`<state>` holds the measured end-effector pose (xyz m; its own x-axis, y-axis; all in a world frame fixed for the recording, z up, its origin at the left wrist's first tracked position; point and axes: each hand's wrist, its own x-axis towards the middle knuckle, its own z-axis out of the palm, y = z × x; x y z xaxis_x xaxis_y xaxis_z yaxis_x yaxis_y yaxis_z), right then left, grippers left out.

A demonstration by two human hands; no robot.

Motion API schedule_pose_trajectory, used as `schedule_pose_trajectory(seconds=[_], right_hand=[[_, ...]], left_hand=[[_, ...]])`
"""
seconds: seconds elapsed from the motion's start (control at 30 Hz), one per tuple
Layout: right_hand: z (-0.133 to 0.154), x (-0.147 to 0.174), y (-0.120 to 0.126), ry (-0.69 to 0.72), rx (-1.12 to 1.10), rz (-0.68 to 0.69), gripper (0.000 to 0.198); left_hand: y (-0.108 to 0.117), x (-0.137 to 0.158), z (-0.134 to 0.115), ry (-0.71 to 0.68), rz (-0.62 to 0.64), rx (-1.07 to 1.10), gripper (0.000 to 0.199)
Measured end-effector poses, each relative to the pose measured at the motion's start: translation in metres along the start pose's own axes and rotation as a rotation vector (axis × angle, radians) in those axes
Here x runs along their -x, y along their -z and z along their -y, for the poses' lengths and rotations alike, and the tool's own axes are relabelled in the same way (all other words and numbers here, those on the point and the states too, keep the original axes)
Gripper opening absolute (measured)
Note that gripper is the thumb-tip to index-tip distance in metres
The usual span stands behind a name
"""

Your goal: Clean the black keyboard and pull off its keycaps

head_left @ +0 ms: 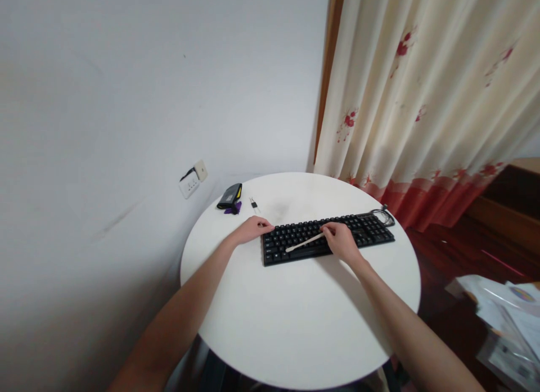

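A black keyboard [295,241] lies at a slight slant across the round white table. My left hand [252,230] is closed at its upper left corner, with thumb and fingers gripping the edge. Over the right half of the keys, my right hand [338,239] pinches a slim white stick [304,243] with a thicker tip. The stick points left and down, its tip over the lower left keys; I cannot tell whether it touches them. A coiled black cable [383,216] rests by the keyboard's far right corner.
Toward the table's [270,324] back left lie a dark pouch with yellow trim [230,196], a purple item [233,208] and a small black-and-white object [253,204]. Wall sockets [189,184] are at left, a floral curtain [405,99] behind. Papers and plastic bags [506,307] lie at right.
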<state>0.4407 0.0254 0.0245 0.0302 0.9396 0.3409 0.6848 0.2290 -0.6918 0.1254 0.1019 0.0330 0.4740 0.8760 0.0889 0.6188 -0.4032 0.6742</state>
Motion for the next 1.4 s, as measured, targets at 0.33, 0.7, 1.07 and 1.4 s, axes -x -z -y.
schedule_pose_trajectory(seconds=[0.33,0.7,1.07,1.4], right_hand=[[-0.002,-0.002,0.005,-0.01,0.008,-0.066,0.027],[-0.002,-0.004,0.011,-0.048,-0.054,-0.104,0.031],[-0.011,-0.007,0.016,-0.092,-0.06,-0.185,0.031],[-0.036,-0.015,0.025,-0.164,-0.114,-0.244,0.032]], left_hand=[[0.001,0.0,-0.003,-0.008,0.0,-0.026,0.04],[0.001,0.0,-0.003,-0.002,0.005,-0.019,0.038],[0.001,0.0,-0.005,-0.009,0.003,-0.009,0.042],[0.0,0.0,-0.003,-0.01,0.005,-0.013,0.044]])
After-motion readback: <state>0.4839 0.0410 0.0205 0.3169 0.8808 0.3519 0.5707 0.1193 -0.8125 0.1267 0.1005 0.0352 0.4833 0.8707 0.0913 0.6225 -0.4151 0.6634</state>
